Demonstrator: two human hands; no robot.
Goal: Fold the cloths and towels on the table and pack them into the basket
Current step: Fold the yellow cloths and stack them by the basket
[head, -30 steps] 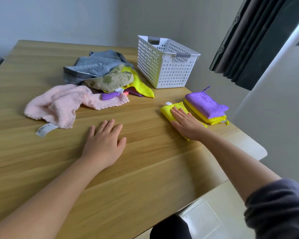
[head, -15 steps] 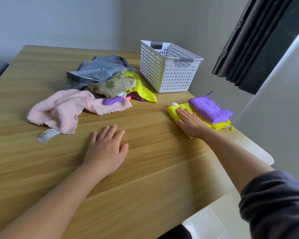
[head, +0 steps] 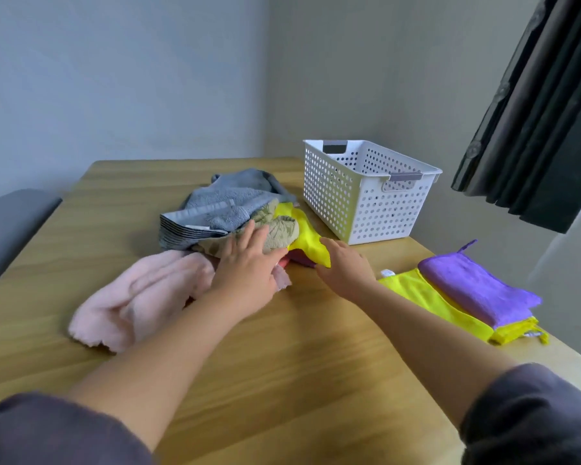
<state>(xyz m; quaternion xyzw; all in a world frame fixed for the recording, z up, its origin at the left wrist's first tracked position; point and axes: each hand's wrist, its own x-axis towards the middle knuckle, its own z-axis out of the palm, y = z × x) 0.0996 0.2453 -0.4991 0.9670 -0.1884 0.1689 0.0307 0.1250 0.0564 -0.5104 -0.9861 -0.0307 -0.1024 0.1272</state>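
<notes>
— Wooden table [head: 282, 364]: where were the cloths [head: 215, 209]?
— Heaped beside the white basket [head: 329, 196]. My left hand [head: 249, 270] lay spread on the leafy cloth [head: 280, 234]; my right hand [head: 348, 268] pinched the yellow cloth [head: 307, 236].

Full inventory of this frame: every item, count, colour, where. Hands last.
basket: 1, white perforated, far right of table
grey towel: 1, grey, back of loose pile
leaf-print cloth: 1, olive, in front of grey towel
loose yellow cloth: 1, yellow, right side of pile
purple scrap: 1, purple, under loose yellow cloth, mostly hidden
pink towel: 1, pale pink, crumpled, front left of pile
folded yellow cloths: 2, yellow, right table edge
folded purple cloth: 1, purple, atop one folded yellow
table: 1, light wood
curtain: 1, dark, upper right
seat: 1, grey, left of table
left hand: fingers straight, on leaf-print cloth
right hand: at loose yellow cloth's near end, grip unclear
</notes>
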